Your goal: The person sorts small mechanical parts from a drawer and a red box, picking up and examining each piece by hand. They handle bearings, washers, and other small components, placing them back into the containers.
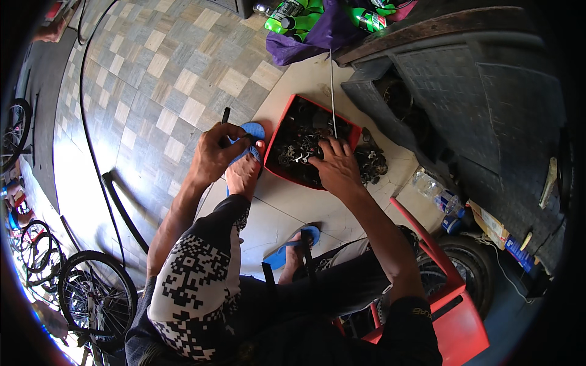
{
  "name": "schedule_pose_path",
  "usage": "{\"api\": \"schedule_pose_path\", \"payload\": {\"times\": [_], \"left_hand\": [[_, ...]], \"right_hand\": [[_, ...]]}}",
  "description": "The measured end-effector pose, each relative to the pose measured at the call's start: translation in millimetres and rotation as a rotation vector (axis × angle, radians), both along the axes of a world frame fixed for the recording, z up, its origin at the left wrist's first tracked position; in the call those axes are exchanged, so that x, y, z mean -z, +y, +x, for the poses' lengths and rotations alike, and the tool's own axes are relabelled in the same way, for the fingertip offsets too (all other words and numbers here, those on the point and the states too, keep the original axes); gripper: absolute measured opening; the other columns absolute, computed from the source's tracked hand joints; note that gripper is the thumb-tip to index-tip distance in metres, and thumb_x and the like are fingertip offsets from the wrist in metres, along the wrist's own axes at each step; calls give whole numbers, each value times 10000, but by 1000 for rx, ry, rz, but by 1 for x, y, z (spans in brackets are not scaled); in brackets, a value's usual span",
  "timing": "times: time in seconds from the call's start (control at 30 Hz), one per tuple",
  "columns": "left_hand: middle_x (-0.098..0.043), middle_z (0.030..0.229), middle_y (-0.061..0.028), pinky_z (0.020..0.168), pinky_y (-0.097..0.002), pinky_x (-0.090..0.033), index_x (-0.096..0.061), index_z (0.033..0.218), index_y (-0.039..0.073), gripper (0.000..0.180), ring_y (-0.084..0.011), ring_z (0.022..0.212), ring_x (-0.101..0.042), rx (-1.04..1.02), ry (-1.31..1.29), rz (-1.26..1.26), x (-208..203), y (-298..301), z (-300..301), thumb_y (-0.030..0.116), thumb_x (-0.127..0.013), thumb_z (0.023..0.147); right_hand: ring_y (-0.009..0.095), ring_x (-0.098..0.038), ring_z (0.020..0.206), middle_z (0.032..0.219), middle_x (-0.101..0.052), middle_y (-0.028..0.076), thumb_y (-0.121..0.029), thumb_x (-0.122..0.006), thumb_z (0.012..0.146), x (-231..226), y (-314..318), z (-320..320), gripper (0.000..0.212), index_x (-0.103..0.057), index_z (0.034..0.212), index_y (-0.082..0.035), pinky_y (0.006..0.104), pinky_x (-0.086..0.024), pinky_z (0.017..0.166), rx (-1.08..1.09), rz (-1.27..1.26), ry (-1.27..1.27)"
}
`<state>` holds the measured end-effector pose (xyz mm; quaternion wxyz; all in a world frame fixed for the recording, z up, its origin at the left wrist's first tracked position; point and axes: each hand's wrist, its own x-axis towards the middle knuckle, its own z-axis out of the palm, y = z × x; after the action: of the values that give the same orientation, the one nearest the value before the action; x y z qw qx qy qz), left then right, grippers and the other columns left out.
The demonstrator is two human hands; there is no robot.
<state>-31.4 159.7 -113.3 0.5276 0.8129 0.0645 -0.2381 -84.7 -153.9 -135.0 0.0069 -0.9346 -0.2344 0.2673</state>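
My left hand [215, 152] is closed above the left sandal [252, 130], its thumb and fingers pressed together. A short black stick-like piece [226, 114] pokes up from it; its exact kind is not clear. My right hand [337, 168] reaches over the near right rim of a red bin [282, 125]. Its fingers are apart and touch a jumble of small dark and silvery metal parts [294, 149] inside. Fingertips are partly lost among the parts. From the bin a thin metal rod [332, 91] leans upward, beside my right fingers.
More dark parts [373, 166] lie against the bin's right side. A purple bag [290, 49] with green bottles stands beyond. At right are a dark cabinet [452, 97], a plastic bottle [436, 192] and a red chair [455, 329]. A black hose [85, 116] and bicycles [97, 293] are left.
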Motion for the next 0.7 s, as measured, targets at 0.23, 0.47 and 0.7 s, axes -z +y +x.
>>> {"api": "schedule_pose_path", "payload": {"times": [0.23,0.47,0.7], "left_hand": [[-652,876,-95,691,-334,-491,-742,995,39,269,-174,746,-611,19,-9,-30,0,-5,0,255,-800,845],[-674,908,-112,726,-343,-513,-740,993,34,277,-201,770,-640,35,5,5,-5,-8,-2,262,-800,848],[-669,904,-103,722,-347,-510,-737,998,26,281,-201,769,-641,33,2,22,-3,-5,1,259,-789,851]], "right_hand": [[304,-450,1378,1379,-573,112,-209,-562,980,-1,34,1,260,-746,1164,-209,466,-341,1139,45,150,83],[333,-457,1374,1426,-554,127,-152,-546,949,25,27,-4,362,-727,1244,-259,493,-335,1138,-160,123,62],[312,-371,1464,1486,-508,113,-153,-604,962,7,-4,-6,316,-724,1240,-245,494,-315,1164,-3,56,64]]}}
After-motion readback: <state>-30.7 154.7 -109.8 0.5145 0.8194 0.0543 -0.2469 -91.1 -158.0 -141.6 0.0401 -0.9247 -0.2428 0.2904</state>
